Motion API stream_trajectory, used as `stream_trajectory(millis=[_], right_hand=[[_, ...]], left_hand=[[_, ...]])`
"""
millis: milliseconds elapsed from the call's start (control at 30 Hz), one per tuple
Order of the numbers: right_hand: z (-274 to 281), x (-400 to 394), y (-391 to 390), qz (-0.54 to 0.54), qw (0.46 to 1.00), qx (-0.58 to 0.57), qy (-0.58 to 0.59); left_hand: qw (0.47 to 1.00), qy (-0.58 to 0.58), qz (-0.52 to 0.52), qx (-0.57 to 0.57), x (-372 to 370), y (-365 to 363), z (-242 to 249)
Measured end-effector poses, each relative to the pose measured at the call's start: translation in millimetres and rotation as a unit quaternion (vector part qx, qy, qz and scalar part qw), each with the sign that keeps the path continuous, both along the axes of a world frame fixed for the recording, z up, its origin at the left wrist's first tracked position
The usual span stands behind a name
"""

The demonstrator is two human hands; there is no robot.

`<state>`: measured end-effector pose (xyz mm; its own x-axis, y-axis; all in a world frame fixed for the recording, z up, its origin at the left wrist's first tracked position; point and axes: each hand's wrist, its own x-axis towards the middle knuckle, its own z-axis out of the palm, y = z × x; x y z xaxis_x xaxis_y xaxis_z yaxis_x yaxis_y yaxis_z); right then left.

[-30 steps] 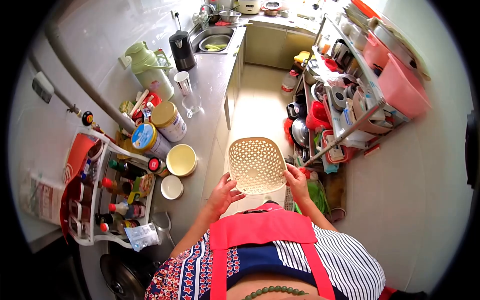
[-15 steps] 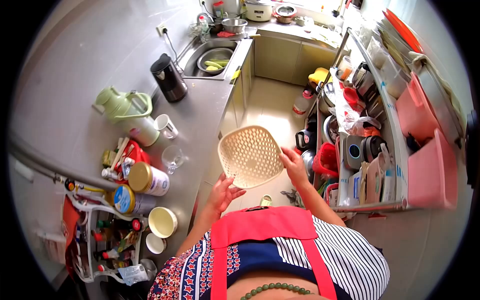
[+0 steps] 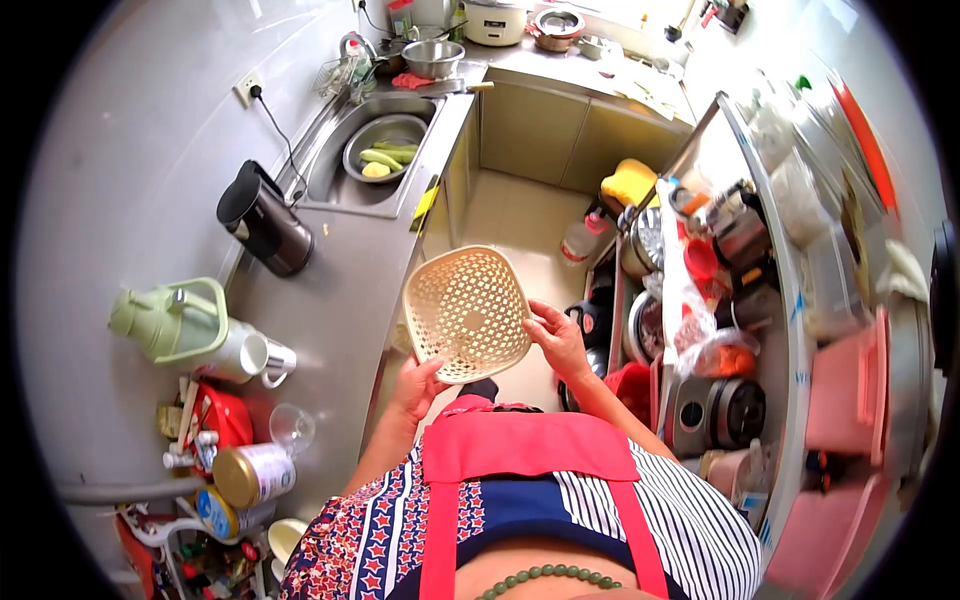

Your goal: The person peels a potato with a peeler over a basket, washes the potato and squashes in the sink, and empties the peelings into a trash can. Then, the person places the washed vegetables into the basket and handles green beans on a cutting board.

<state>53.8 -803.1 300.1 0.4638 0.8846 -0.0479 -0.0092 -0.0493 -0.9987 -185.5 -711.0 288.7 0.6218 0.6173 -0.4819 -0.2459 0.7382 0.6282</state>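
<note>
A narrow home kitchen: a steel sink (image 3: 352, 170) holding a bowl of vegetables (image 3: 383, 160), an electric kettle (image 3: 263, 220) and thermos jug (image 3: 190, 325) on the counter (image 3: 330, 300), and a crowded shelf rack (image 3: 760, 330) of pots opposite

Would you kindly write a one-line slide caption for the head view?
Both hands, left hand and right hand, hold a cream perforated basket beside the kitchen counter.
</note>
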Motion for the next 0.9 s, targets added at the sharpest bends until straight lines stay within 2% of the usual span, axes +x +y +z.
stream_trajectory(millis=[67, 167, 267, 333, 400, 567, 733, 867, 900], right_hand=[[0.3, 23.5, 45.4, 0.010, 1.000, 0.014, 0.019], [18.0, 56.9, 116.8, -0.010, 0.999, -0.033, -0.004], [28.4, 87.6, 189.5, 0.020, 1.000, -0.001, -0.008], [30.0, 94.5, 239.7, 0.027, 1.000, 0.004, -0.011], [21.3, 93.8, 280.7, 0.051, 0.997, 0.016, 0.053], [-13.7, 80.7, 369.2, 0.148, 0.988, -0.029, 0.032], [-30.6, 78.0, 466.7, 0.280, 0.958, -0.051, -0.024], [-25.6, 87.5, 544.2, 0.362, 0.921, -0.137, -0.050], [-37.7, 92.4, 563.9, 0.377, 0.918, -0.120, -0.022]], left_hand=[[1.000, 0.003, -0.002, 0.008, 22.2, 47.3, -17.4], [0.999, 0.016, 0.020, 0.038, 64.9, 120.7, -1.2], [0.997, 0.025, 0.041, 0.066, 91.3, 180.0, 9.0], [0.997, 0.012, 0.060, 0.043, 95.2, 213.8, 9.7], [0.996, 0.002, 0.085, 0.011, 96.3, 242.6, 13.4], [0.978, 0.096, 0.182, 0.043, 73.0, 286.9, -11.7], [0.954, 0.077, 0.289, -0.017, 71.1, 319.6, -37.7], [0.927, 0.066, 0.367, -0.029, 99.6, 361.8, -42.7], [0.919, 0.058, 0.388, -0.030, 106.7, 374.8, -45.7]])
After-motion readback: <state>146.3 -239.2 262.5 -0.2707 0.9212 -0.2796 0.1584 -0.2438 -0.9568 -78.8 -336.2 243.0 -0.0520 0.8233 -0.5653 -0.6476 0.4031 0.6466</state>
